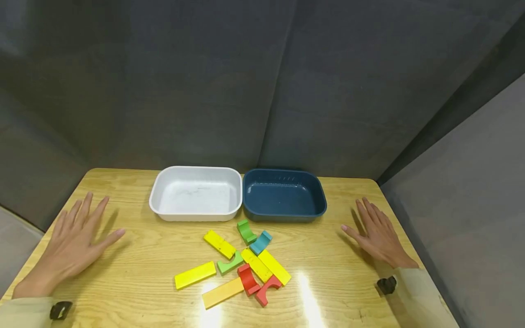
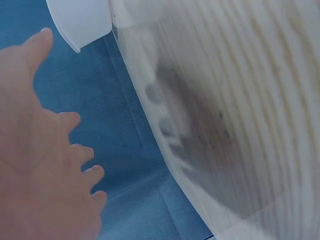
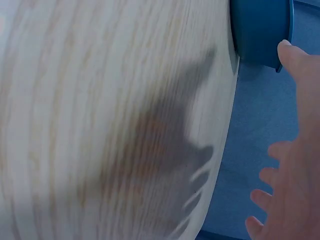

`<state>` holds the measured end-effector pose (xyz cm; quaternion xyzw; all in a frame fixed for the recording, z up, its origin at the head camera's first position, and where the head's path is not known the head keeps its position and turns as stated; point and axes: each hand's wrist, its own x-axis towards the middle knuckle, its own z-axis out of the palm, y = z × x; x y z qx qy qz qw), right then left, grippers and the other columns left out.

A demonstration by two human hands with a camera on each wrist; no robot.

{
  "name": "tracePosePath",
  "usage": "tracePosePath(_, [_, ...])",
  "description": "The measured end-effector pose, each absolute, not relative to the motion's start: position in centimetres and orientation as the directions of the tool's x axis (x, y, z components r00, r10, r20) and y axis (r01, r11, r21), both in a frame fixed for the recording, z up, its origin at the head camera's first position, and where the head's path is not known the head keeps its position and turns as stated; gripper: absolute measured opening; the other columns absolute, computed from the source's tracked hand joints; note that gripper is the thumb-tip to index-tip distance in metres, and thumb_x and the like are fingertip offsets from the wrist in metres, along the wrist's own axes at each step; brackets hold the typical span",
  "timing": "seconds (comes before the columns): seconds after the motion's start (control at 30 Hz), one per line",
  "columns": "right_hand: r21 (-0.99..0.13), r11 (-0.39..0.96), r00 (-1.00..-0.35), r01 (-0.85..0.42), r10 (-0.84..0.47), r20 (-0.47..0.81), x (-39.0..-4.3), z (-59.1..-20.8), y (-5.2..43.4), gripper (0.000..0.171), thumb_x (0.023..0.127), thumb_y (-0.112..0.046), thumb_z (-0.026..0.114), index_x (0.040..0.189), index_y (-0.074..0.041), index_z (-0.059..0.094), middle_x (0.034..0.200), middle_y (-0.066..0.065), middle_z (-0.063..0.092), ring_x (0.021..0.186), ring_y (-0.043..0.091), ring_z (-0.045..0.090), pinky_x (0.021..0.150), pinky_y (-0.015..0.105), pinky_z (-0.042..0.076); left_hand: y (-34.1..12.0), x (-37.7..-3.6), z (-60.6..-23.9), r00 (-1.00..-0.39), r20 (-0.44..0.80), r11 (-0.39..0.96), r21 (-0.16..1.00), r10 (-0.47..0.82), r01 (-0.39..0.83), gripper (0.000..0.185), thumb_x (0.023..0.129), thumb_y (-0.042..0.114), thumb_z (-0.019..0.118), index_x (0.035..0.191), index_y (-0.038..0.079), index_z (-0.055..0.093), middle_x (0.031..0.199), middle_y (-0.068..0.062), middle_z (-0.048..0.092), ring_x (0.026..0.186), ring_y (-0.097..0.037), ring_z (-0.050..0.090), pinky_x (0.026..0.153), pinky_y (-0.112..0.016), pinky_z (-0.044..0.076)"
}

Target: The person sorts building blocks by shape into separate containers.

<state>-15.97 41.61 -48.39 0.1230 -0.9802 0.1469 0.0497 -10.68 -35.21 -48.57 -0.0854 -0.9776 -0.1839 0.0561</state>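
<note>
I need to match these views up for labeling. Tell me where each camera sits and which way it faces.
Head: worn high, looking forward and down at the table, the wooden blocks, both bins and both hands.
Left wrist: at the left hand, past spread fingers toward the table edge and white bin.
Right wrist: at the right hand, toward the table edge and blue bin.
Shared: each wrist view shows a bin that the head view also shows.

A light wooden table (image 1: 135, 255) carries a white tub (image 1: 196, 193) and blue tub (image 1: 284, 195) at centre, coloured wooden blocks (image 1: 242, 266) below them, and both flat hands at the frame's sides.
</note>
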Motion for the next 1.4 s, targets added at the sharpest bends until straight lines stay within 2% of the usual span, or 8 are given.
tracePosePath(0.3, [-0.268,0.922,-0.958,-0.278,-0.243,0.155,-15.9,-48.1,41.3,0.096,0.103,-0.054,0.067,0.171,-0.004,0.021,0.179,0.020,0.012,0.158,0.053,0.021,0.126,0.069,0.016,-34.6,-11.4,-48.0,-0.953,0.255,0.907,0.343,0.162,0.246,0.097,0.101,0.050,0.070,0.174,0.016,0.015,0.180,-0.012,-0.005,0.164,-0.045,0.001,0.132,-0.053,-0.012])
tracePosePath(0.43, [-0.269,0.918,-0.954,-0.290,-0.253,0.163,-15.8,-47.8,41.0,0.095,0.103,-0.053,0.067,0.171,-0.004,0.022,0.178,0.021,0.015,0.158,0.053,0.023,0.125,0.069,0.019,-34.2,-11.6,-47.8,-0.951,0.260,0.901,0.353,0.165,0.253,0.097,0.101,0.050,0.071,0.174,0.019,0.017,0.180,-0.014,0.001,0.162,-0.050,0.010,0.133,-0.051,-0.008])
tracePosePath(0.57, [-0.274,0.915,-0.951,-0.297,-0.259,0.167,-15.8,-47.5,40.7,0.094,0.103,-0.053,0.068,0.171,-0.005,0.023,0.177,0.021,0.018,0.156,0.054,0.027,0.123,0.070,0.022,-33.8,-11.7,-47.3,-0.957,0.248,0.897,0.371,0.152,0.239,0.094,0.101,0.052,0.071,0.174,0.023,0.019,0.180,-0.015,0.009,0.159,-0.054,0.018,0.133,-0.057,-0.001])
tracePosePath(0.7, [-0.273,0.912,-0.948,-0.306,-0.266,0.174,-15.8,-47.2,40.3,0.093,0.102,-0.052,0.069,0.170,-0.004,0.027,0.174,0.024,0.025,0.153,0.054,0.031,0.121,0.071,0.025,-33.3,-11.7,-46.7,-0.966,0.227,0.889,0.405,0.127,0.212,0.090,0.101,0.054,0.070,0.173,0.028,0.022,0.180,-0.013,0.015,0.159,-0.053,0.021,0.126,-0.072,0.012])
tracePosePath(0.87, [-0.246,0.909,-0.932,-0.337,-0.285,0.224,-15.7,-46.9,39.9,0.085,0.099,-0.048,0.074,0.161,0.001,0.042,0.161,0.030,0.044,0.143,0.054,0.045,0.112,0.072,0.037,-32.8,-11.9,-46.3,-0.974,0.200,0.881,0.435,0.106,0.185,0.086,0.102,0.053,0.069,0.173,0.029,0.025,0.178,-0.016,0.019,0.155,-0.058,0.025,0.106,-0.086,0.026])
tracePosePath(1.03, [-0.204,0.904,-0.903,-0.377,-0.309,0.299,-15.5,-46.5,39.4,0.073,0.095,-0.041,0.081,0.147,0.004,0.056,0.144,0.029,0.057,0.127,0.051,0.057,0.100,0.070,0.048,-32.1,-12.1,-46.0,-0.976,0.193,0.880,0.440,0.100,0.177,0.083,0.102,0.053,0.069,0.171,0.025,0.031,0.175,-0.020,0.027,0.149,-0.060,0.033,0.098,-0.086,0.032])
tracePosePath(1.17, [-0.197,0.900,-0.890,-0.390,-0.314,0.330,-15.4,-46.1,38.7,0.067,0.093,-0.037,0.083,0.143,0.001,0.060,0.139,0.026,0.061,0.122,0.050,0.061,0.096,0.068,0.051,-31.7,-12.1,-45.7,-0.973,0.211,0.878,0.443,0.093,0.180,0.080,0.102,0.053,0.070,0.168,0.022,0.038,0.172,-0.020,0.033,0.147,-0.059,0.037,0.098,-0.084,0.035])
tracePosePath(1.4, [-0.224,0.892,-0.892,-0.393,-0.311,0.328,-14.8,-44.9,37.0,0.055,0.094,-0.032,0.083,0.136,0.000,0.066,0.132,0.022,0.065,0.115,0.048,0.065,0.089,0.067,0.055,-30.8,-12.3,-45.4,-0.973,0.209,0.877,0.443,0.099,0.185,0.079,0.102,0.054,0.069,0.167,0.021,0.039,0.171,-0.019,0.035,0.148,-0.056,0.038,0.097,-0.085,0.036])
